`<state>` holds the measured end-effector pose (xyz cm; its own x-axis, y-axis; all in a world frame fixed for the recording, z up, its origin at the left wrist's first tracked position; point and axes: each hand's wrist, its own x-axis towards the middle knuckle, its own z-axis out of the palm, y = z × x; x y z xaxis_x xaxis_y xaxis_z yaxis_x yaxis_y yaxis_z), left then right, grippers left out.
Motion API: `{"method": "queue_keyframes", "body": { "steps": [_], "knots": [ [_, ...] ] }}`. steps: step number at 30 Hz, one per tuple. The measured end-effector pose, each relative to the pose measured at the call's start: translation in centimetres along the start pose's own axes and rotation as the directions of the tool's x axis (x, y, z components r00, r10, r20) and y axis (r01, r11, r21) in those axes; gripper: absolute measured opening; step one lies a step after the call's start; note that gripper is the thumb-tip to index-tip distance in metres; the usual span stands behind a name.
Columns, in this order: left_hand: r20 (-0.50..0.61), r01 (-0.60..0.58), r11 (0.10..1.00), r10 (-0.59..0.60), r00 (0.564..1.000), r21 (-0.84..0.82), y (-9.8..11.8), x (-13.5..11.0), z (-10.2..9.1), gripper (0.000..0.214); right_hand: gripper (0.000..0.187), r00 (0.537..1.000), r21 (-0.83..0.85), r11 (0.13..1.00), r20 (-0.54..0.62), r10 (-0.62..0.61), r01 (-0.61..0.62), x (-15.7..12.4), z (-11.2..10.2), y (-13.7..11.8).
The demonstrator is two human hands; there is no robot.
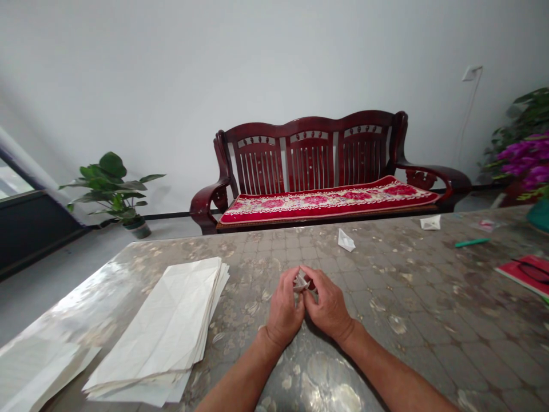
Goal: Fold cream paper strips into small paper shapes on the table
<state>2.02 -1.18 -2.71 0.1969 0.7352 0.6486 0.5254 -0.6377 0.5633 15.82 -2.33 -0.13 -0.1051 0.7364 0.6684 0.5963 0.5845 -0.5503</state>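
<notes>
Both hands meet at the middle of the table, fingertips curled around a small piece of folded white paper (301, 281). My left hand (285, 306) grips it from the left, with thumb and fingers closed. From the other side my right hand (328, 303) pinches the same piece. Fingers cover much of the paper, so its full shape is hidden. Beyond the hands lies a folded paper boat (346, 241), and farther right sits another white folded paper piece (430, 222).
A stack of white paper sheets (171, 320) lies on the patterned table (257, 260) at left, with more sheets (38, 372) near the corner. At right are a green pen (472, 243), a red notebook (514, 269) and glasses (534, 270). A wooden bench (309, 123) stands behind.
</notes>
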Motion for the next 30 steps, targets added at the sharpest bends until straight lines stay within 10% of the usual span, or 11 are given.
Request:
{"method": "queue_keyframes", "body": {
  "steps": [30],
  "knots": [
    [-0.201, -0.026, 0.968, 0.078, 0.977, 0.251, 0.6, 1.1, -0.9, 0.028, 0.032, 0.995, 0.012, 0.999, -0.085, -0.051, 0.052, -0.2, 0.1, 0.6]
  ]
}}
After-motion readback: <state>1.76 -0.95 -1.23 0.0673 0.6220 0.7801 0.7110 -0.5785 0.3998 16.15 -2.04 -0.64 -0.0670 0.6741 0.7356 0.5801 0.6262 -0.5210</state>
